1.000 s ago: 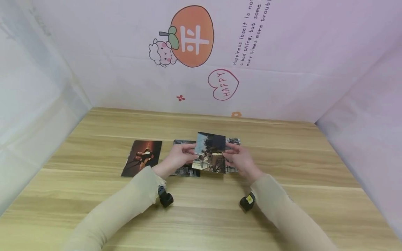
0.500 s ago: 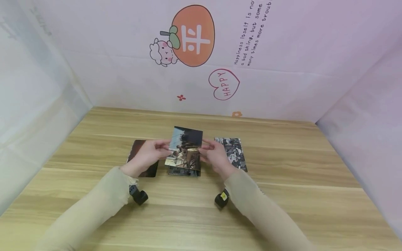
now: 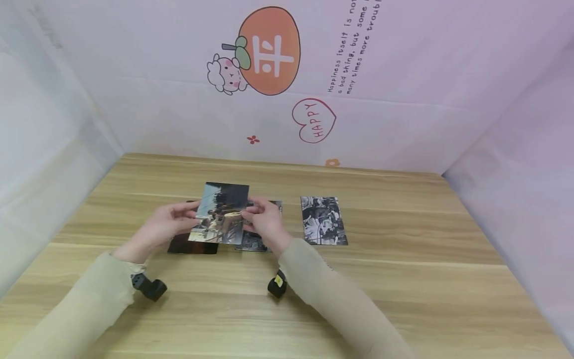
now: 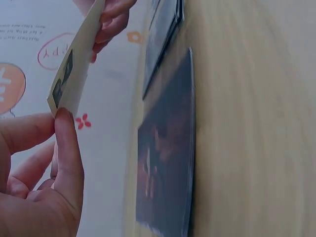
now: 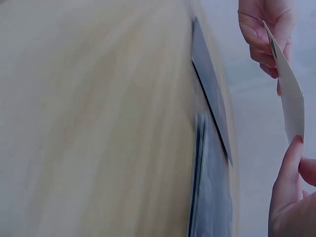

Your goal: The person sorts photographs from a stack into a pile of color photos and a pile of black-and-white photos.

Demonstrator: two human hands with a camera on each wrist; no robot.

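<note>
Both hands hold one picture postcard (image 3: pixel 218 214) above the table, tilted, its colour picture facing up. At its left edge my left hand (image 3: pixel 163 227) pinches it between thumb and fingers; my right hand (image 3: pixel 268 224) pinches the right edge. Its pale back (image 5: pixel 292 98) shows in the right wrist view, and a small dark picture is on that back in the left wrist view. Directly below lies a dark reddish card (image 3: pixel 190 247), partly covered in the head view. A small stack of cards (image 3: pixel 253 244) lies under my right hand, its layered edges visible in the right wrist view.
A black-and-white card (image 3: pixel 324 222) lies apart, right of the stack. The wooden table (image 3: pixel 403 279) ends at a white printed cloth wall (image 3: pixel 394 129) behind, with cloth walls on both sides.
Both hands have carried the postcard leftward, from between the right-hand card and the stack, over the stack, to above the reddish card. The black-and-white card is now fully uncovered.
</note>
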